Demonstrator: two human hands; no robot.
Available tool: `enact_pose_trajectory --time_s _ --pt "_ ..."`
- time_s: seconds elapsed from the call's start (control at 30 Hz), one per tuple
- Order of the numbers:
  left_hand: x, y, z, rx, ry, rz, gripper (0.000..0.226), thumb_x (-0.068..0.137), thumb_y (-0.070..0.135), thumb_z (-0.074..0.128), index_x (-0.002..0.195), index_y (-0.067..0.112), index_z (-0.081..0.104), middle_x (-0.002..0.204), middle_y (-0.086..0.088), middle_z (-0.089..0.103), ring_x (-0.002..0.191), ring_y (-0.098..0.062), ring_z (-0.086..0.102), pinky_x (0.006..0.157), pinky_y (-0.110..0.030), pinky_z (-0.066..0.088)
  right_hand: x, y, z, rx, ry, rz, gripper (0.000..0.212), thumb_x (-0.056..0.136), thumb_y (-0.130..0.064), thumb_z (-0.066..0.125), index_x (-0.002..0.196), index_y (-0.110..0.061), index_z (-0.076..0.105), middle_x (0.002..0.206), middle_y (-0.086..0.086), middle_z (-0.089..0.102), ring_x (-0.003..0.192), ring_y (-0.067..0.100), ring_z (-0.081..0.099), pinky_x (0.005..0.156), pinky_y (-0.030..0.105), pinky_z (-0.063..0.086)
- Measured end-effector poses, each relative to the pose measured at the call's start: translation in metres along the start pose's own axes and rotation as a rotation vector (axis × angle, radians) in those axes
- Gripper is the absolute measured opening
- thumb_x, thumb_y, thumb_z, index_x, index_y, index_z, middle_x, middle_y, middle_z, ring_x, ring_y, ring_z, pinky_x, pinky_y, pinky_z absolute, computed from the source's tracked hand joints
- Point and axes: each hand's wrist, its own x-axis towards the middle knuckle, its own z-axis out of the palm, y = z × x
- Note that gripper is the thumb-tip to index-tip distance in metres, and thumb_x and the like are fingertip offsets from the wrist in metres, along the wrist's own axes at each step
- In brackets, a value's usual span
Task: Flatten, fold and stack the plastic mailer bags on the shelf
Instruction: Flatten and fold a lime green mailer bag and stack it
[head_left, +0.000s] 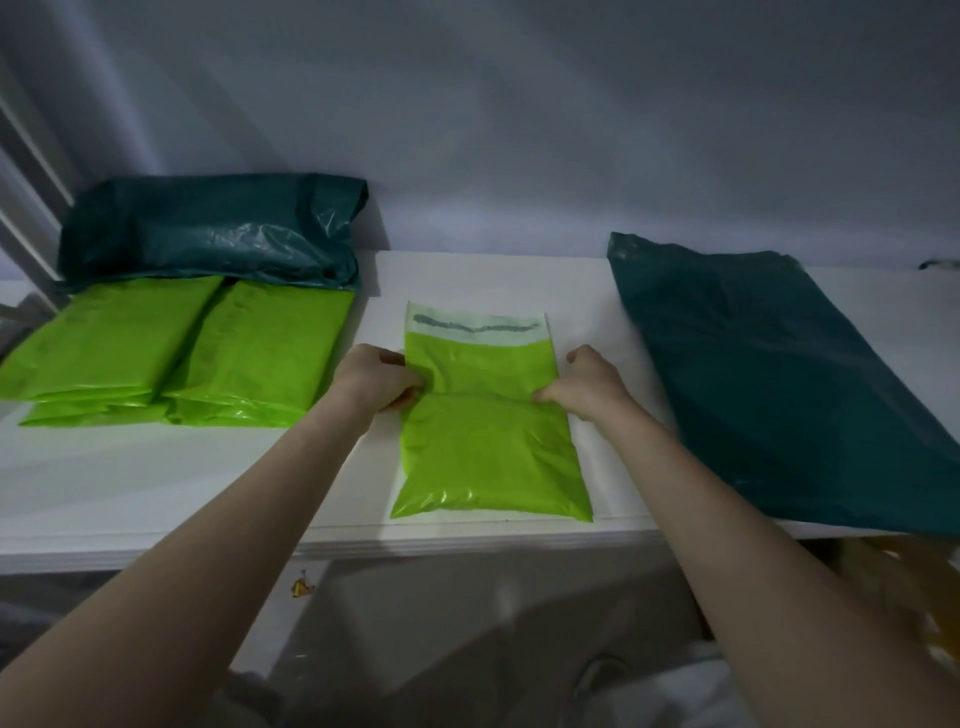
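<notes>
Far left on the white shelf (218, 467) there's a puffy dark teal bag (208, 234) pushed up against the wall (519, 130), and in front of it a stack of folded lime green mailers (176, 353) sitting in two side-by-side piles, their front edges well back from the shelf's front lip, so there's a bare strip of shelf ahead of them. Moving right, the left hand (371, 382) pinches the left edge of the lime green mailer (488, 457) that's lying flat mid-shelf, fingers curled on the plastic about halfway up. This mailer has a pale adhesive flap strip (478, 327) at its far end with a smudgy grey line of print on it, way too blurry to read, no brand I can make out. Its near edge sits just behind the shelf's front lip. The right hand (587, 384) grips the opposite edge at the same height, so there's a crease across the middle. There's a narrow bare gap on both sides of it. Right of that, a big flat dark teal mailer (779, 384) lies angled, its near corner hanging over the front edge.
</notes>
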Motion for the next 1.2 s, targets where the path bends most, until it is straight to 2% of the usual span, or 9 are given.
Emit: enact_pose_trajectory --time_s 0.1,0.23,0.4,0.5,0.6,0.73,0.93,1.07,1.2 --pt "0.000 0.001 0.001 -0.139 -0.052 0.030 0.016 0.084 -0.004 0.061 0.074 0.008 0.060 0.037 0.003 0.056 0.031 0.000 0.051 0.043 -0.011 0.048 0.003 0.001 -0.001 0.074 0.005 0.015 0.049 0.076 -0.014 0.072 0.119 0.000 0.053 0.108 0.011 0.058 0.101 0.028 0.059 0.072 0.028 0.048" --pt "0.003 0.000 0.001 -0.253 -0.096 0.093 0.019 0.083 0.000 0.063 0.069 0.010 0.058 0.048 0.003 0.063 0.042 -0.001 0.057 0.052 -0.010 0.051 0.007 0.005 -0.004 0.198 0.085 -0.002 0.006 0.075 -0.007 0.067 0.074 -0.010 0.062 0.075 0.009 0.060 0.055 0.017 0.050 0.048 0.023 0.036" --pt "0.004 0.000 -0.001 -0.373 -0.098 0.122 0.017 0.086 0.001 0.060 0.072 0.010 0.058 0.052 0.002 0.062 0.047 -0.002 0.058 0.056 -0.010 0.052 0.007 0.002 -0.004 0.589 -0.002 0.092 0.020 0.089 0.000 0.051 0.072 -0.011 0.050 0.060 0.012 0.055 0.030 0.014 0.049 0.036 0.023 0.046" --pt "0.004 0.002 -0.001 -0.410 -0.055 0.105 0.015 0.089 0.002 0.056 0.077 0.011 0.058 0.044 0.003 0.058 0.039 -0.003 0.056 0.048 -0.013 0.052 0.001 -0.005 -0.005 0.736 -0.100 0.127 0.007 0.094 -0.001 0.043 0.093 -0.006 0.048 0.072 0.014 0.063 0.037 0.017 0.061 0.042 0.026 0.053" --pt "0.001 0.005 0.001 -0.462 -0.069 0.088 0.013 0.094 0.006 0.048 0.084 0.008 0.057 0.065 -0.007 0.058 0.043 -0.006 0.062 0.048 -0.016 0.053 0.000 -0.008 -0.005 0.805 -0.108 0.134 0.011 0.097 -0.006 0.039 0.103 -0.001 0.047 0.076 0.014 0.064 0.040 0.016 0.063 0.047 0.025 0.054" --pt "0.002 0.007 0.003 -0.527 -0.138 0.031 0.022 0.095 0.011 0.033 0.091 0.001 0.053 0.092 -0.012 0.065 0.064 -0.013 0.069 0.060 -0.021 0.055 0.001 -0.009 -0.007 0.911 -0.088 0.166 0.031 0.100 -0.021 0.028 0.091 -0.004 0.051 0.078 0.013 0.064 0.043 0.018 0.064 0.048 0.024 0.053" --pt "0.006 0.007 0.001 -0.558 -0.192 -0.049 0.044 0.100 0.039 0.028 0.088 0.007 0.054 0.093 -0.011 0.062 0.080 -0.019 0.064 0.073 -0.026 0.052 0.003 -0.009 -0.012 0.983 -0.174 0.231 0.056 0.098 -0.052 0.018 0.087 -0.007 0.051 0.085 0.012 0.066 0.069 0.028 0.064 0.065 0.032 0.050" --pt "0.011 0.003 0.001 -0.497 -0.218 -0.017 0.049 0.096 0.049 0.034 0.094 0.007 0.059 0.094 -0.010 0.063 0.079 -0.014 0.065 0.069 -0.020 0.055 0.004 -0.008 -0.016 1.013 -0.211 0.281 0.062 0.095 -0.059 0.023 0.095 -0.005 0.052 0.090 0.016 0.065 0.076 0.031 0.064 0.071 0.035 0.048" --pt "0.013 -0.001 0.000 -0.451 -0.236 0.036 0.031 0.093 0.026 0.054 0.108 0.001 0.062 0.083 -0.010 0.066 0.072 -0.010 0.065 0.072 -0.016 0.054 0.005 -0.007 -0.018 1.005 -0.242 0.279 0.057 0.092 -0.062 0.030 0.094 -0.009 0.053 0.089 0.017 0.065 0.079 0.030 0.064 0.075 0.035 0.046"
